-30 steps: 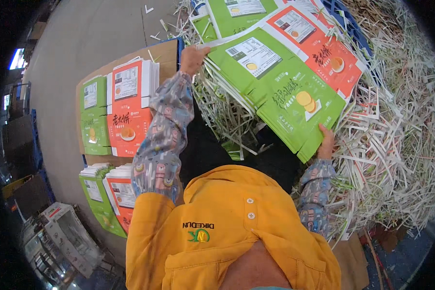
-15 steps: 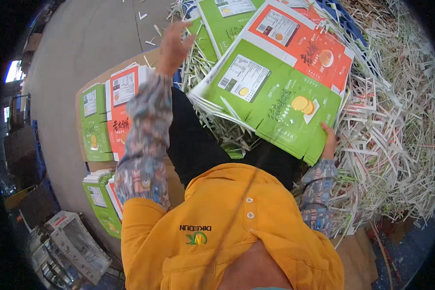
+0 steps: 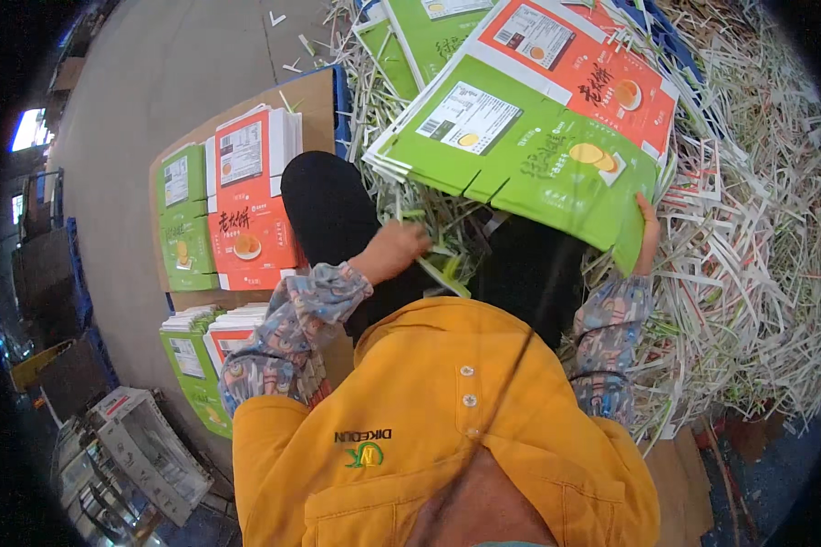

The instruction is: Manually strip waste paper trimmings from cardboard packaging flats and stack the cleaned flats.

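A thick stack of printed cardboard sheets (image 3: 543,169), green in front and orange-red behind, lies tilted above my dark-trousered knees. My right hand (image 3: 648,234) grips its near right corner, thumb on the edge. Slots cut into the near edge divide the green panels. My left hand (image 3: 394,252) is low over my lap, just off the stack's near left side, among thin paper offcuts (image 3: 447,228). Its fingers are curled and blurred, so whether they hold a strip cannot be made out. A green-and-white strip (image 3: 445,276) lies beside it.
To my left, stacks of orange-red sheets (image 3: 246,205) and green sheets (image 3: 184,214) stand on a cardboard-covered pallet (image 3: 306,98). More green sheets (image 3: 420,41) lie beyond the held stack. A big heap of shredded paper strips (image 3: 748,246) fills the right side.
My left hand has come down from beyond the stack's left side to my lap. The loose strip on the green sheet is gone from there. The stack has shifted slightly right and away.
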Motion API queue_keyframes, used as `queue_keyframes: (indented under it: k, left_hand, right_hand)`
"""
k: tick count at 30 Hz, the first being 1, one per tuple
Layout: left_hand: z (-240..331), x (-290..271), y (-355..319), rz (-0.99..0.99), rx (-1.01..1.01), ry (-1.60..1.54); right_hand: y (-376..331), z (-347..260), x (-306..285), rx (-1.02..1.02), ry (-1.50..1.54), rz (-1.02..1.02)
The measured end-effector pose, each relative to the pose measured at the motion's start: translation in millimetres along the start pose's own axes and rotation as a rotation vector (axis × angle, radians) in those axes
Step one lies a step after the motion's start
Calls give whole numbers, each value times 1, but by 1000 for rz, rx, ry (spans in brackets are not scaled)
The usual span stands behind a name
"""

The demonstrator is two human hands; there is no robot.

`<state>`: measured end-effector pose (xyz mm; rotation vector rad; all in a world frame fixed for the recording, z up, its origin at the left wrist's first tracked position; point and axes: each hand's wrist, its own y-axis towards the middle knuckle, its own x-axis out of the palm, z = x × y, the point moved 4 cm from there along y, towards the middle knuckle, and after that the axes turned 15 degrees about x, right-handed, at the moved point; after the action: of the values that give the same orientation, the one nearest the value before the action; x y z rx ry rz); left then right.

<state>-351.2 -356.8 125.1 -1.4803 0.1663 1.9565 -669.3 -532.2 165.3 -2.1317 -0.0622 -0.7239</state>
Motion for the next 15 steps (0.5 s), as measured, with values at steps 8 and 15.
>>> queue_keyframes:
  k: [8, 15]
  left_hand:
    - [-2, -104, -2, 516, 279, -1025]
    - [35, -54, 39, 1044, -174, -2436]
  right_hand:
    - [-8, -2, 24, -90, 56, -86]
    - [-7, 91, 67, -204, -62, -96]
